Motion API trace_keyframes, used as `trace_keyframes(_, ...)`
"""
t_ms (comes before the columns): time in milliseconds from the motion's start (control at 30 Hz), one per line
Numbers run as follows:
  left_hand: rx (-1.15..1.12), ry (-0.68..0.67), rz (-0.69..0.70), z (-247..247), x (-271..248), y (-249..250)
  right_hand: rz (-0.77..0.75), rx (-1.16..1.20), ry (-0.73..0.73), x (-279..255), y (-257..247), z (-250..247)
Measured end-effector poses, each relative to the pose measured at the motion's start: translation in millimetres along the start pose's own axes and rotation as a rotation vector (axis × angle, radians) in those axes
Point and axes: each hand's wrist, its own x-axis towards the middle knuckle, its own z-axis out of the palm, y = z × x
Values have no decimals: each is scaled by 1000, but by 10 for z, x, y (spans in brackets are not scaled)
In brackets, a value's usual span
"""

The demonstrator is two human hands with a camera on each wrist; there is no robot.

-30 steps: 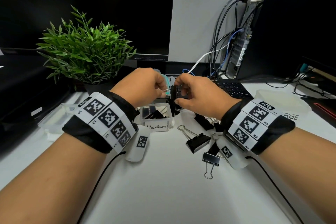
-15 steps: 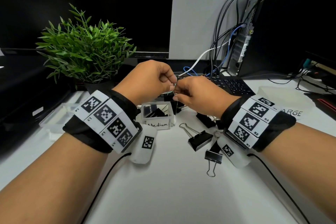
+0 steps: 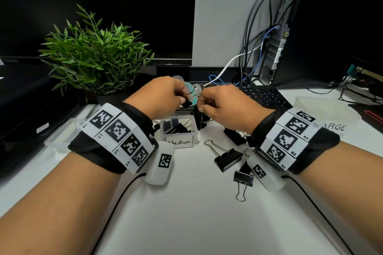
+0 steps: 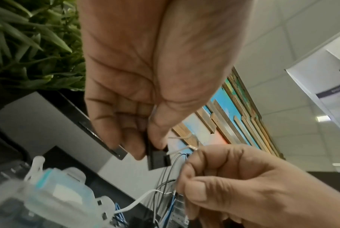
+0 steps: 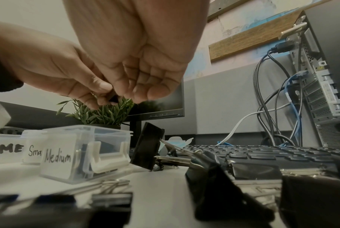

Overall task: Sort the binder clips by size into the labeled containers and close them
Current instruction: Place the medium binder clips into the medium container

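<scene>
Your left hand [image 3: 163,95] pinches a small binder clip [image 4: 158,158] by its body while your right hand [image 3: 223,105] grasps its wire handle [image 4: 181,148], likely freeing it for sorting.

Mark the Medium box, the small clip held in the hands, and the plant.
Medium box [image 3: 179,142]: head view, on its handwritten label.
small clip [image 4: 159,159]: left wrist view, on its black body.
plant [image 3: 97,56]: head view, on the middle of its leaves.

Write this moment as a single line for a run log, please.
left hand: pinches small binder clip | right hand: pinches its wire handle | Medium container: open, holds clips | loose clips on desk
</scene>
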Motion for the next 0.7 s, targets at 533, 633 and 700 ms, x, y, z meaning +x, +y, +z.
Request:
trace_keyframes(533,476,-316,-76,82,-43,27,23,-44,-143,-32,-20,-5)
trace_keyframes(633,449,-266,-80,79,-43,19,26,-56,-148,-36,-22,-3)
trace_keyframes(700,461,-265,-87,77,-53,31,31,-59,-155,-39,-27,-4)
